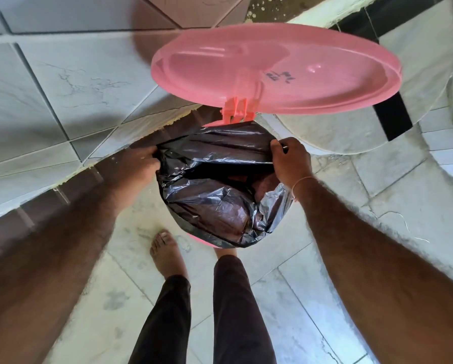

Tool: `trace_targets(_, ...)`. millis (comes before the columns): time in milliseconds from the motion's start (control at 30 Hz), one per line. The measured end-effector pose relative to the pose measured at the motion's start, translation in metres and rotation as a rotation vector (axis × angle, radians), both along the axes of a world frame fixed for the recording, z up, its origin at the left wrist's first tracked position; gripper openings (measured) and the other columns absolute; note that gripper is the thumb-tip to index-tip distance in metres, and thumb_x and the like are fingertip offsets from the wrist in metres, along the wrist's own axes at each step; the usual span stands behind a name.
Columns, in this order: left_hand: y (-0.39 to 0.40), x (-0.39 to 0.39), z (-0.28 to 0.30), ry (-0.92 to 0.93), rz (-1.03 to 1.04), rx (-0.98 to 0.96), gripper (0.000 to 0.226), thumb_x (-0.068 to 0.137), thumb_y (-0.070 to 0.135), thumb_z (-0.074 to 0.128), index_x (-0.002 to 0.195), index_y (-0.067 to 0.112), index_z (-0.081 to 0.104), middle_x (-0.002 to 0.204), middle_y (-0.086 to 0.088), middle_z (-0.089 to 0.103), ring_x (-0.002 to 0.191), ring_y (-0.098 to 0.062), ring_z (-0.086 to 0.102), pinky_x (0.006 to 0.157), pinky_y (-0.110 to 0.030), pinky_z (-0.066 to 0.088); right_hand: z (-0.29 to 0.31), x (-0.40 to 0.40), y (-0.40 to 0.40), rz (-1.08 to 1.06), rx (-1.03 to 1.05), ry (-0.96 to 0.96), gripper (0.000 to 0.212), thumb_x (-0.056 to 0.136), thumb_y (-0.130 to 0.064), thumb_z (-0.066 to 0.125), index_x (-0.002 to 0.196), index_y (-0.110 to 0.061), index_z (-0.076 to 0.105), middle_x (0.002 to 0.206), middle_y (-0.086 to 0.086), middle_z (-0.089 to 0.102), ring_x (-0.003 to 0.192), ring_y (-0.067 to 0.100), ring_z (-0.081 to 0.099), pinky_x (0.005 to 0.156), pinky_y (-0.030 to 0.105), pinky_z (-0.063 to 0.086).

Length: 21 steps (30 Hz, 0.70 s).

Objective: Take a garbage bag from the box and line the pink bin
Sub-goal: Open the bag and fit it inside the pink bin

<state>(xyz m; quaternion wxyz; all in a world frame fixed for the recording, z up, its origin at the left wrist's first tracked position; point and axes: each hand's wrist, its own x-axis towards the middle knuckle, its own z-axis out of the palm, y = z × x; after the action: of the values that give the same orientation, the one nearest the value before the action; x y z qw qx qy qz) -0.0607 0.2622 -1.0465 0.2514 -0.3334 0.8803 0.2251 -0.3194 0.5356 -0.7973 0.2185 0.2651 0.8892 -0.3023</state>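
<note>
A black garbage bag point(215, 203) is spread over the mouth of the pink bin point(198, 239), whose body shows only as a thin pink strip below the bag's near edge. The bin's round pink lid point(275, 69) stands raised on its hinge behind the opening. My left hand point(144, 164) grips the bag's edge on the left side of the rim. My right hand point(291, 161) pinches the bag's edge at the far right of the rim. The bag's mouth gapes dark between my hands. No box is in view.
A tiled wall point(62, 82) runs along the left, close behind the bin. A white rounded fixture point(338, 132) with a black band sits to the right of the bin. My bare foot point(167, 253) and dark trouser legs stand on the tiled floor just before the bin.
</note>
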Motion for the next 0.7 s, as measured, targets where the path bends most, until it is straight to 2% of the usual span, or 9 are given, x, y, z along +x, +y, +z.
trace_targets(67, -0.006, 0.020, -0.036, 0.139, -0.311, -0.192, 0.026, 0.100, 0.001, 0.027, 0.123, 0.008, 0.036, 0.108, -0.022, 0.062, 0.102, -0.039, 0.058, 0.083, -0.051, 0.048, -0.003, -0.006, 0.002, 0.020, 0.002, -0.017, 0.032, 0.094, -0.038, 0.051, 0.108, -0.013, 0.065, 0.111, 0.012, 0.069, 0.105, 0.029, 0.060, 0.078, 0.021, 0.033)
trace_targets(100, 0.003, -0.019, 0.009, 0.211, -0.399, -0.217, 0.032, 0.100, 0.001, 0.027, 0.129, 0.014, 0.030, 0.106, -0.023, 0.062, 0.100, -0.039, 0.060, 0.082, -0.052, 0.048, -0.004, -0.009, 0.002, 0.026, 0.002, -0.015, 0.031, 0.093, -0.037, 0.052, 0.109, -0.013, 0.065, 0.111, 0.011, 0.069, 0.104, 0.029, 0.061, 0.077, 0.021, 0.034)
trace_targets(167, 0.011, -0.116, 0.118, 0.306, -0.365, 0.002, 0.043, 0.098, 0.004, 0.038, 0.135, 0.025, 0.035, 0.094, -0.017, 0.063, 0.089, -0.031, 0.061, 0.080, -0.045, 0.049, -0.004, -0.010, 0.000, 0.030, 0.002, -0.002, 0.030, 0.093, -0.036, 0.053, 0.109, -0.013, 0.064, 0.110, 0.011, 0.069, 0.103, 0.029, 0.061, 0.077, 0.021, 0.034)
trace_targets(233, 0.038, -0.186, 0.220, 0.535, -0.534, 0.050, 0.013, 0.094, 0.014, 0.055, 0.103, 0.012, 0.063, 0.081, -0.006, 0.059, 0.077, -0.021, 0.054, 0.072, -0.036, 0.046, -0.006, -0.010, -0.004, 0.028, 0.010, 0.014, 0.030, 0.094, -0.035, 0.052, 0.109, -0.012, 0.063, 0.111, 0.012, 0.068, 0.104, 0.029, 0.060, 0.076, 0.021, 0.034)
trace_targets(300, 0.049, -0.209, 0.273, 0.567, -0.818, 0.139, 0.015, 0.090, 0.019, 0.059, 0.098, 0.009, 0.066, 0.086, -0.005, 0.062, 0.081, -0.021, 0.056, 0.073, -0.039, 0.050, -0.007, -0.009, -0.008, 0.021, 0.020, 0.025, 0.030, 0.095, -0.033, 0.051, 0.109, -0.010, 0.063, 0.110, 0.013, 0.068, 0.104, 0.030, 0.060, 0.076, 0.022, 0.034)
trace_targets(400, 0.067, -0.208, 0.260, 0.367, -1.052, 0.049, 0.037, 0.084, 0.012, 0.064, 0.120, 0.011, 0.058, 0.108, -0.005, 0.061, 0.104, -0.025, 0.056, 0.087, -0.039, 0.046, -0.008, -0.009, -0.009, 0.020, 0.033, 0.033, 0.030, 0.096, -0.033, 0.049, 0.108, -0.009, 0.063, 0.108, 0.013, 0.068, 0.102, 0.032, 0.060, 0.076, 0.025, 0.035)
trace_targets(467, 0.065, -0.208, 0.252, 0.382, -1.106, -0.037, 0.052, 0.081, 0.011, 0.064, 0.131, 0.009, 0.051, 0.126, -0.008, 0.057, 0.119, -0.027, 0.051, 0.095, -0.043, 0.041, -0.009, -0.008, -0.008, 0.031, 0.028, 0.047, 0.030, 0.097, -0.033, 0.048, 0.107, -0.008, 0.062, 0.106, 0.013, 0.067, 0.099, 0.030, 0.059, 0.076, 0.025, 0.035)
trace_targets(600, 0.057, -0.239, 0.246, 0.410, -0.967, -0.066, 0.062, 0.088, 0.016, 0.054, 0.146, 0.003, 0.034, 0.150, -0.014, 0.038, 0.138, -0.029, 0.038, 0.110, -0.048, 0.034, -0.011, -0.011, -0.005, 0.021, -0.045, 0.060, 0.032, 0.098, -0.038, 0.045, 0.105, -0.012, 0.062, 0.095, 0.003, 0.061, 0.088, 0.021, 0.053, 0.074, 0.023, 0.033)
trace_targets(700, 0.058, -0.252, 0.241, 0.382, -0.822, 0.147, 0.059, 0.093, 0.015, 0.049, 0.147, 0.001, 0.030, 0.148, -0.016, 0.039, 0.135, -0.028, 0.040, 0.114, -0.038, 0.033, -0.013, -0.018, -0.003, 0.057, -0.083, 0.007, 0.035, 0.098, -0.048, 0.040, 0.083, -0.021, 0.057, 0.082, -0.003, 0.057, 0.082, 0.021, 0.051, 0.073, 0.025, 0.032)
